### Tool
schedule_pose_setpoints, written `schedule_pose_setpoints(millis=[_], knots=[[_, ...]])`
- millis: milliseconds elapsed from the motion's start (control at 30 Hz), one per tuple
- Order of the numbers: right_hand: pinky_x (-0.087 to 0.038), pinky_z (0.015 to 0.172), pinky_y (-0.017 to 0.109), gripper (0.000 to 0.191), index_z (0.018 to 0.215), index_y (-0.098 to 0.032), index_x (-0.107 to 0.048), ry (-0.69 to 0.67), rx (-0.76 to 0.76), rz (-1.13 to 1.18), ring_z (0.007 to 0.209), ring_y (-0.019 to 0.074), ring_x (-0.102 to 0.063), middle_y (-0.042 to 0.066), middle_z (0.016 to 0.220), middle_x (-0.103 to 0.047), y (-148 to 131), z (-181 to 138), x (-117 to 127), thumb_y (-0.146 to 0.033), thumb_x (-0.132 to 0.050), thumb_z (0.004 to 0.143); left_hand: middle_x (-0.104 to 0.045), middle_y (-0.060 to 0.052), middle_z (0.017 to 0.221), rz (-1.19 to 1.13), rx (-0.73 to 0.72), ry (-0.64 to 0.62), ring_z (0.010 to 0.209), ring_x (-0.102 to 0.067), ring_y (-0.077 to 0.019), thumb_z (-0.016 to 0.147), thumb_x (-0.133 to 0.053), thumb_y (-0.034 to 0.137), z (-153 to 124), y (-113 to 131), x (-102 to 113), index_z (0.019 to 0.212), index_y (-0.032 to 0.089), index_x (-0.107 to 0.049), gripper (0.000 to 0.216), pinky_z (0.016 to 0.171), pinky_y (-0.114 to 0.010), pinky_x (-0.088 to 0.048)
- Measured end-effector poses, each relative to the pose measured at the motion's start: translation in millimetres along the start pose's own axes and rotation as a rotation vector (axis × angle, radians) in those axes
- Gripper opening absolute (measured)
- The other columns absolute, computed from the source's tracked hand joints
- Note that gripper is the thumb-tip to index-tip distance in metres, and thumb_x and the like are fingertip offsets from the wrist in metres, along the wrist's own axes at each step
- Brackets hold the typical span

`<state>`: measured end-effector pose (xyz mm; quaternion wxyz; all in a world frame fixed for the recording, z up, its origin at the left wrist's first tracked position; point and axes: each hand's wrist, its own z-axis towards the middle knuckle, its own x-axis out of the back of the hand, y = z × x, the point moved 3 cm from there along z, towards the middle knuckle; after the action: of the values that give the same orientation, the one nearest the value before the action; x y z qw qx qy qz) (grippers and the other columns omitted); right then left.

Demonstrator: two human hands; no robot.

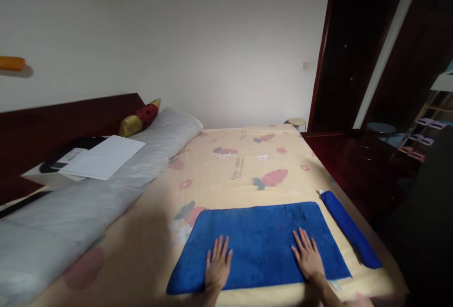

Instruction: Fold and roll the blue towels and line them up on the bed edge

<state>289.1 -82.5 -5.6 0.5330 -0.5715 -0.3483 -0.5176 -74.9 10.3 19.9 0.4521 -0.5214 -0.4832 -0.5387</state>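
Note:
A blue towel lies spread flat on a bed with a pale yellow sheet printed with carrots. My left hand rests flat on the towel's near left part, fingers stretched out. My right hand lies flat on the near right part, fingers spread. Neither hand holds anything. A second blue towel, rolled into a long tube, lies just right of the flat one, near the bed's right edge.
A long grey bolster runs along the bed's left side, with a white sheet of paper and a gold-and-red cushion on it. A dark wooden headboard stands at left. A dark door and wooden furniture stand at right.

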Motion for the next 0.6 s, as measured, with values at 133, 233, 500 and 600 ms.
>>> schedule_pose_setpoints(millis=[133,233,500,600], knots=[[-0.016,0.118,0.047,0.066,0.148,-0.025,-0.026,0.079,-0.077,-0.075,0.145,0.0216,-0.019,0.002,0.156,-0.022,80,-18,3,-0.062,-0.023,0.093,-0.022,-0.001,0.157,0.122,0.317,0.046,0.144,-0.025,-0.0179,0.095,-0.021,0.045,-10,-103,-4,0.148,0.029,-0.020,0.056,0.116,-0.045,-0.027],[-0.016,0.118,0.048,0.070,0.148,-0.023,-0.028,0.095,-0.089,-0.097,0.145,0.0227,-0.018,0.003,0.156,-0.024,100,-21,-1,-0.064,-0.024,0.091,-0.027,-0.001,0.156,0.205,0.336,0.090,0.143,-0.027,-0.0162,0.095,-0.023,0.041,-14,-130,-4,0.146,0.029,-0.029,0.053,0.116,-0.042,-0.026],[-0.019,0.118,0.046,0.069,0.148,-0.017,-0.028,0.065,0.056,0.016,0.144,0.0220,-0.021,0.008,0.155,-0.024,3,30,15,-0.061,-0.022,0.095,-0.025,-0.001,0.156,0.061,-0.002,0.114,0.145,-0.023,-0.0185,0.096,-0.021,0.042,22,-8,24,0.147,0.027,-0.022,0.054,0.118,-0.047,-0.021],[-0.019,0.118,0.045,0.064,0.149,-0.020,-0.023,-0.002,0.150,0.104,0.144,0.0204,-0.018,0.006,0.156,-0.020,-55,39,9,-0.057,-0.018,0.097,-0.021,0.001,0.156,-0.056,-0.143,0.098,0.145,-0.021,-0.0167,0.097,-0.018,0.035,25,61,13,0.148,0.027,-0.016,0.052,0.118,-0.046,-0.022]])
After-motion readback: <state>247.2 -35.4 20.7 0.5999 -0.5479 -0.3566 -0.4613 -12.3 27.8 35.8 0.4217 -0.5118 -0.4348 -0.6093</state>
